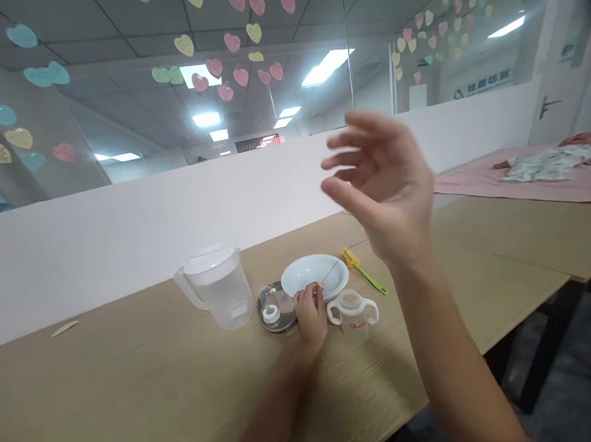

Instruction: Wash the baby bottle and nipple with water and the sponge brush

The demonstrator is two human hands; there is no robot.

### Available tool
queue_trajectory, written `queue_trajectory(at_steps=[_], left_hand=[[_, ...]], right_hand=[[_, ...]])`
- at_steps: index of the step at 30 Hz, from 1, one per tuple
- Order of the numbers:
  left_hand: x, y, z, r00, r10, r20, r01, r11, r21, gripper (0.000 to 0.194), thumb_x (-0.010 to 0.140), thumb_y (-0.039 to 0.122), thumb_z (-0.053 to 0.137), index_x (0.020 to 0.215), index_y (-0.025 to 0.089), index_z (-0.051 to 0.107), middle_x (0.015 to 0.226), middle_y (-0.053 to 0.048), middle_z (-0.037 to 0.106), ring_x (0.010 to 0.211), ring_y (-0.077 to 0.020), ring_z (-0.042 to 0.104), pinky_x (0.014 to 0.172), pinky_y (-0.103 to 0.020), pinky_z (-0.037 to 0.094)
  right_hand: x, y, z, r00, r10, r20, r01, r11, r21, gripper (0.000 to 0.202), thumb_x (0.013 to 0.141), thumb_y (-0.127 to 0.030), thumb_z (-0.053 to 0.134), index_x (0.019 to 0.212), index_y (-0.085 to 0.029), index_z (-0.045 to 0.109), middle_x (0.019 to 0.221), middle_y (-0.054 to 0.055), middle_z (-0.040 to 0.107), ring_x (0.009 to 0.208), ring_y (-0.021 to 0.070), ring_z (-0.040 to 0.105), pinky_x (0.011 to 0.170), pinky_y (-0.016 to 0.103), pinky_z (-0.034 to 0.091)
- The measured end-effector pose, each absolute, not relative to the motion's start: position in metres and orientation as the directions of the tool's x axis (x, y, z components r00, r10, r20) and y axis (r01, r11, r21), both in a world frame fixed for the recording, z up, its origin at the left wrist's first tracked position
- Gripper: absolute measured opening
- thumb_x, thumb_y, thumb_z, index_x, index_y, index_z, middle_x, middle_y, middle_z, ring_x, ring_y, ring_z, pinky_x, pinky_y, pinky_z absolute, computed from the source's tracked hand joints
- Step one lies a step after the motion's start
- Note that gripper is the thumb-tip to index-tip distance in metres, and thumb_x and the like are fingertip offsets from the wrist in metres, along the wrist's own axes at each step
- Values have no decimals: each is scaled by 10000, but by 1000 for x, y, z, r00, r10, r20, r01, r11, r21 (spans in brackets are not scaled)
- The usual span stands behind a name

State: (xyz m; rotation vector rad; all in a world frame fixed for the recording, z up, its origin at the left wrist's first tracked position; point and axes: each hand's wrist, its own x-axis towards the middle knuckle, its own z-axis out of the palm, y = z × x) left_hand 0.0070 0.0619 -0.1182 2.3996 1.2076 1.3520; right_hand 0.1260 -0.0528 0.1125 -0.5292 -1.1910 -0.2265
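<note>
Over the white bowl slants a thin rod, its near end pinched in my left hand; my right hand is raised, loosely open, empty; the handled cup stands just beside the bowl; I judge handling the rod the present step, the next move calling for a steady pinch.

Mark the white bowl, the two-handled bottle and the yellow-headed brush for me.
White bowl (303, 271): head view, bare inner surface.
Two-handled bottle (356, 321): head view, front of the body, between the handles.
Yellow-headed brush (370, 279): head view, green handle.
</note>
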Motion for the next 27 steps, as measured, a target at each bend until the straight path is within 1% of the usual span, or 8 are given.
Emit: queue_trajectory(at_steps=[2,4,6,9,11,14,20,27], left_hand=[[9,61,-119,214,701,681,544,-664,513,256,941,294,371,1024,203,596,1016,-82,663,984,-221,559,902,-404,435],[10,61,-118,193,704,684,509,-667,543,228,930,287,393,991,208,598,984,-71,672,958,-219,569,893,-394,431],[11,61,-116,199,707,678,493,-670,555,217,928,281,395,975,212,595,960,-65,676,931,-215,575,883,-391,430],[12,62,-115,184,706,684,487,-670,560,213,924,288,405,974,212,597,966,-68,678,944,-227,563,871,-392,429],[12,63,-116,162,706,690,492,-664,563,217,921,285,412,984,210,606,970,-72,680,957,-239,554,868,-397,426],[12,65,-118,145,703,697,494,-661,565,231,918,279,415,992,203,621,966,-77,685,952,-243,550,863,-394,424],[14,64,-113,151,700,698,517,-658,548,267,919,264,409,1007,189,650,979,-76,697,921,-226,568,854,-365,412],[24,64,-95,165,767,621,587,-582,563,264,897,224,447,1026,207,677,939,-66,720,846,-200,616,848,-347,395]], right_hand=[[135,-31,98,503,135,854,367,861,-352,265,751,-356,675,970,-213,634,822,-16,619,764,86,598,678,232,499],[152,-2,70,677,187,712,296,817,-495,210,747,-375,661,824,-182,630,690,-23,575,631,83,558,570,211,472],[169,25,34,721,352,597,161,753,-638,260,721,-415,670,802,-173,620,617,-33,540,528,74,492,470,198,403],[179,49,-15,548,658,516,23,605,-796,390,713,-545,631,780,-161,634,529,-39,494,425,67,400,383,206,295],[175,53,-35,364,785,501,12,534,-845,457,710,-609,600,766,-158,650,503,-35,491,405,71,391,376,213,277],[166,54,-48,226,816,532,40,538,-842,445,736,-603,582,750,-166,659,521,-29,508,422,75,409,395,215,299],[167,59,-53,194,820,538,46,540,-840,360,700,-535,661,730,-177,634,651,5,600,518,101,505,417,209,379],[177,65,-64,140,854,502,14,505,-863,381,699,-560,652,719,-183,596,653,16,630,603,148,593,586,289,501]])
